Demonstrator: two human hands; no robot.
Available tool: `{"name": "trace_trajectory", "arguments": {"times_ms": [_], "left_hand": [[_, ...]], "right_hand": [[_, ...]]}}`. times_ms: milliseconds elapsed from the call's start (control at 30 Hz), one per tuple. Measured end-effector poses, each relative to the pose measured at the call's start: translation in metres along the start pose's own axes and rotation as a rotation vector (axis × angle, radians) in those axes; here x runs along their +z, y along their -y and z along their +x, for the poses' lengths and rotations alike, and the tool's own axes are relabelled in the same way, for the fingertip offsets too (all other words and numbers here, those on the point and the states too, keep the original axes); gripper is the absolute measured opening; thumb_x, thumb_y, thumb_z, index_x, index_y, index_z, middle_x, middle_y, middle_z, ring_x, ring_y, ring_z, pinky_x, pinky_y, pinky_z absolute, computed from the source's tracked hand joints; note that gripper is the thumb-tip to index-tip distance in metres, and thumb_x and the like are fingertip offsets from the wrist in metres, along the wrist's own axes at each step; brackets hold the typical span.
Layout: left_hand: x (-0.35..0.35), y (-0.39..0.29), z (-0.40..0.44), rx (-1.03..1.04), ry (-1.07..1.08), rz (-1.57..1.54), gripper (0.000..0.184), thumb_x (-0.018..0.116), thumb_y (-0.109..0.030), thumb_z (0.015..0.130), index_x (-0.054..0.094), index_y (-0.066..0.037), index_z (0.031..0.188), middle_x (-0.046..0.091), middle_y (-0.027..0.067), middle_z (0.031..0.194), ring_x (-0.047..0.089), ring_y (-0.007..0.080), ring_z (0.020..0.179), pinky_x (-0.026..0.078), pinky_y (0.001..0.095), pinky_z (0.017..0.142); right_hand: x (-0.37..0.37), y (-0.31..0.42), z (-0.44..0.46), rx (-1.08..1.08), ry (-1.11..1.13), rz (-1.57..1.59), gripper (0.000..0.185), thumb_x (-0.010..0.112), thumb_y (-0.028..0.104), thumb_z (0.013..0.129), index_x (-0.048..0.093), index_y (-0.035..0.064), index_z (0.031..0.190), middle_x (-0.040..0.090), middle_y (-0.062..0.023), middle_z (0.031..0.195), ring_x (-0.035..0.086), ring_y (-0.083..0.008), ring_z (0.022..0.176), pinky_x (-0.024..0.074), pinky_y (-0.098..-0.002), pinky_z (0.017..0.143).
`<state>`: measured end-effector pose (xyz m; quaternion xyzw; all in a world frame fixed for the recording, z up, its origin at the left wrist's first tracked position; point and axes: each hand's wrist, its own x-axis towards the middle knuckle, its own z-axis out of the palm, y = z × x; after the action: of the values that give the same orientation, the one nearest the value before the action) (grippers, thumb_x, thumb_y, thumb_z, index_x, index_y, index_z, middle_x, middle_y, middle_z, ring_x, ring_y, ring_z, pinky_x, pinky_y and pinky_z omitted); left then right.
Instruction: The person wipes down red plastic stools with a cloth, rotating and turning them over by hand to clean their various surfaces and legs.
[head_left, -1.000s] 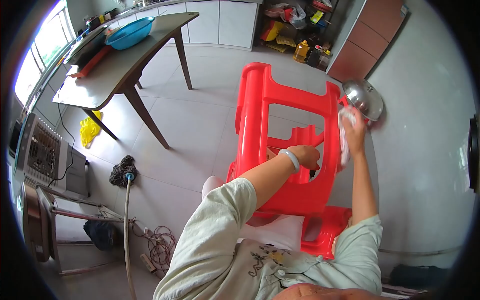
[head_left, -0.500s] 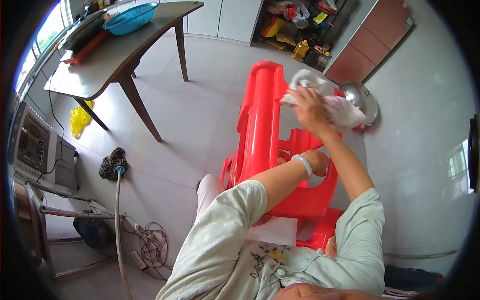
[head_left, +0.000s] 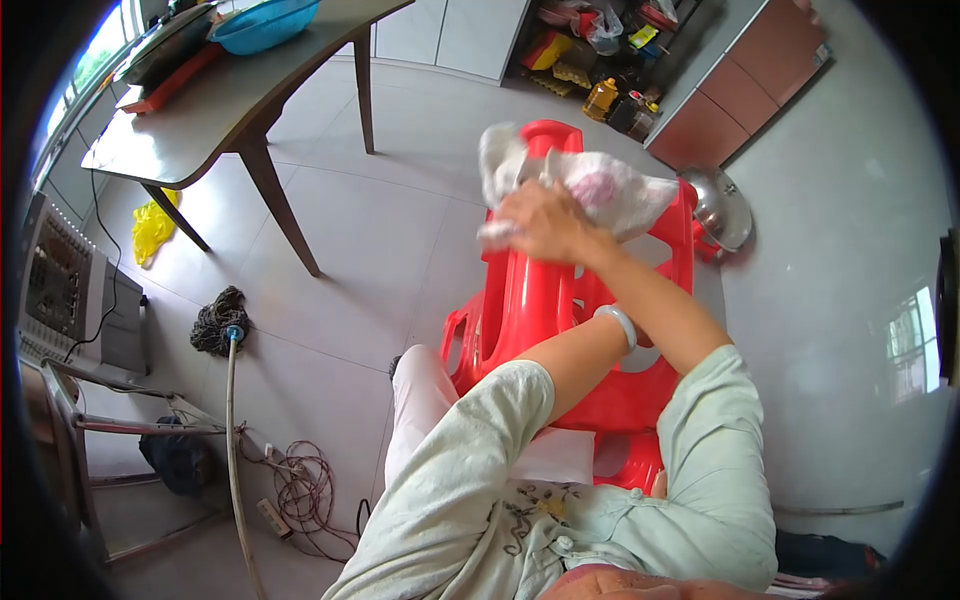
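Note:
A red plastic stool or chair [head_left: 527,300] lies tipped in front of my body. My right hand [head_left: 548,222] is closed on a white cloth [head_left: 625,195] with a pink patch, which drapes across the upper end of the red plastic and is blurred by motion. A pale bangle [head_left: 617,325] circles my left wrist. Just beyond it, my left hand [head_left: 642,338] is mostly covered by my right forearm, beside the red frame. Its fingers cannot be seen.
A dark-legged table [head_left: 215,110] bearing a blue basin [head_left: 265,28] stands at upper left. A mop [head_left: 220,325], yellow bag [head_left: 153,228] and coiled cable [head_left: 305,490] are on the floor. A metal lid [head_left: 718,208] lies by the right wall.
My right hand has swept the cloth leftward from the red frame's right side across its top. The right forearm now crosses over my left hand. The view has shifted slightly.

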<state>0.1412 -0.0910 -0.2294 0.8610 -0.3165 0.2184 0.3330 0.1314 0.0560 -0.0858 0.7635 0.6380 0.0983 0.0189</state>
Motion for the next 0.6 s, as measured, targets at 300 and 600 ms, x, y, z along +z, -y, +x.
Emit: {"name": "trace_trajectory", "arguments": {"times_ms": [300, 600], "left_hand": [[-0.040, -0.003, -0.003, -0.290, 0.386, -0.064, 0.053, 0.063, -0.027, 0.082, 0.051, -0.013, 0.131, 0.055, 0.0149, 0.131, 0.053, 0.0314, 0.119, 0.044, 0.0404, 0.098], [-0.095, -0.024, 0.005, -0.482, 0.802, -0.021, 0.044, 0.063, -0.036, 0.081, 0.063, -0.008, 0.116, 0.060, 0.0168, 0.122, 0.057, 0.0315, 0.114, 0.046, 0.0419, 0.096]], "right_hand": [[-0.010, -0.009, -0.046, -0.091, -0.250, -0.024, 0.032, 0.067, 0.019, 0.077, 0.062, 0.0180, 0.110, 0.058, -0.0054, 0.116, 0.052, -0.0279, 0.110, 0.0407, -0.0518, 0.092], [-0.004, -0.106, -0.107, 0.562, -0.479, -0.240, 0.015, 0.060, 0.013, 0.080, 0.060, 0.0060, 0.093, 0.061, -0.0134, 0.097, 0.059, -0.0326, 0.088, 0.0500, -0.0429, 0.078]]}}
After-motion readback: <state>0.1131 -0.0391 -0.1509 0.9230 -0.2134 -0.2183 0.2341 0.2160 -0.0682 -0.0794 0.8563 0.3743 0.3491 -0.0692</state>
